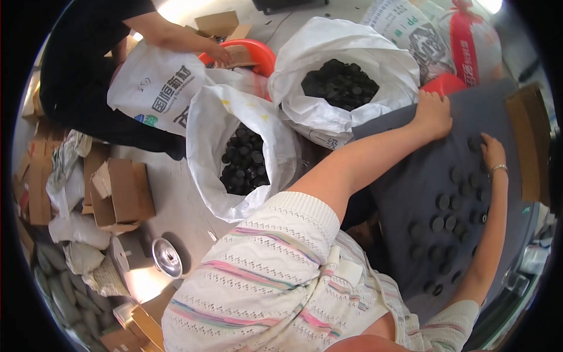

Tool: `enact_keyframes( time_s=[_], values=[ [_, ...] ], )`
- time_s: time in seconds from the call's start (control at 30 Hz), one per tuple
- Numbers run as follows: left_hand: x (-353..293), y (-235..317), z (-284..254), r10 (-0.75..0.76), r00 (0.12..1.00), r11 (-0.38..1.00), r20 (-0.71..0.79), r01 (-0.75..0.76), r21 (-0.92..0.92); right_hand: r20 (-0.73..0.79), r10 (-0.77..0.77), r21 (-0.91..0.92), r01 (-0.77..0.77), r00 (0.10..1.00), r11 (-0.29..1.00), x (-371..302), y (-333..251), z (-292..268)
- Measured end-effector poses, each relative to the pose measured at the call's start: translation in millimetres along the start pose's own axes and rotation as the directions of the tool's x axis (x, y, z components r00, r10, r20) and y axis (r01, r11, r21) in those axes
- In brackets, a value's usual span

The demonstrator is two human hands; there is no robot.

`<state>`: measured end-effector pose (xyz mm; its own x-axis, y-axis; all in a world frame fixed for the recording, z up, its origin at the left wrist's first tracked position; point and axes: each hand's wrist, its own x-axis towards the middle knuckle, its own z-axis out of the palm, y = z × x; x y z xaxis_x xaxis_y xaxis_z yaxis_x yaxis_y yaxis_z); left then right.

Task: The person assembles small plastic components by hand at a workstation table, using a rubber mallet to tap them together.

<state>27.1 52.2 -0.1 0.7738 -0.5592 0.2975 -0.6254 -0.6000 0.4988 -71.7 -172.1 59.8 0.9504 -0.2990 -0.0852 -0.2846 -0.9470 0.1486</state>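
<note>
Several round black caps [450, 223] lie scattered over a dark grey tabletop [399, 176] on my right. My right hand [494, 152], with a bracelet at the wrist, is over the tabletop's right part; its fingers are apart, their tips beside a black cap [474, 143]. At the tabletop's far left edge is my left hand [434, 114], fingers curled; what they hold, if anything, is hidden. Beyond that hand stands a white woven sack [346, 47] with its mouth rolled open, full of black caps [340, 85]. A second white sack [205, 141], nearer, holds more black caps [243, 161].
At the upper left a person in black clothes reaches a hand [220, 54] to a red basin [264, 56]. Cardboard boxes [132, 190] and a round metal dish [167, 258] are on the left floor. Full sacks [404, 32] stand behind; a cardboard piece [528, 141] edges the tabletop.
</note>
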Motion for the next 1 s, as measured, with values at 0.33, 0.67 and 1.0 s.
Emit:
enact_keyframes(
  time_s=[0.33,0.67,1.0],
  values=[
    [4.1,-4.0,-2.8,-0.040,0.999,0.999,0.030,0.039,0.025,-0.058,0.097,-0.051,-0.100,0.994,0.994,6.5,-9.3,-1.3],
    [3.9,-3.9,0.9,-0.030,1.000,0.999,-0.003,0.030,0.013,-0.044,0.038,0.045,-0.036,0.998,0.998,20.5,18.3,16.0],
    [2.7,11.2,1.7,0.000,1.000,1.000,-0.031,-0.001,-0.015,-0.300,-0.016,0.025,0.024,0.954,0.999,-16.4,18.9,-2.5]
  ],
)
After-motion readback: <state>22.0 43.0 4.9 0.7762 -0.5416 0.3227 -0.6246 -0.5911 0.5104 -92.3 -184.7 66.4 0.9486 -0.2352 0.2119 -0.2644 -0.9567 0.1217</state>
